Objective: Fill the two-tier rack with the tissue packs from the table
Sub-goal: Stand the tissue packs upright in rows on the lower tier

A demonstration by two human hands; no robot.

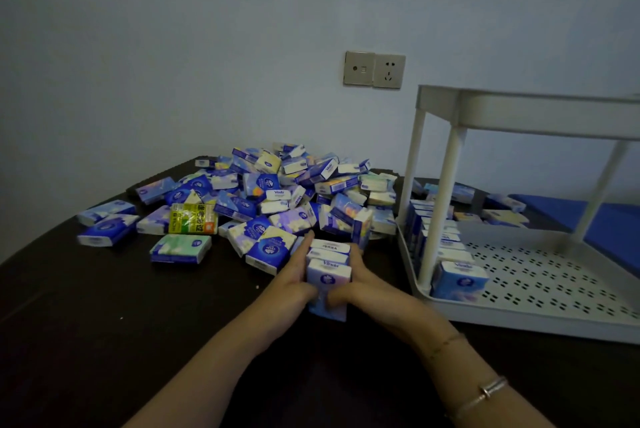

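A big heap of blue and white tissue packs [277,199] covers the back of the dark table [104,306]. In front of the heap I hold a short row of upright packs [328,272] between both hands. My left hand [294,280] presses its left side, fingers stretched forward. My right hand [360,284] grips the right side, thumb curled over the nearest pack. The white two-tier rack [540,320] stands at the right. A row of upright packs [446,254] lines the left edge of its lower tier. The upper tier [540,112] shows only its rim.
A yellow and green pack [192,218] lies at the heap's left side, with several loose packs near it. More packs lie behind the rack. A wall socket [374,69] is on the wall above. A blue surface [609,220] shows beyond the rack.
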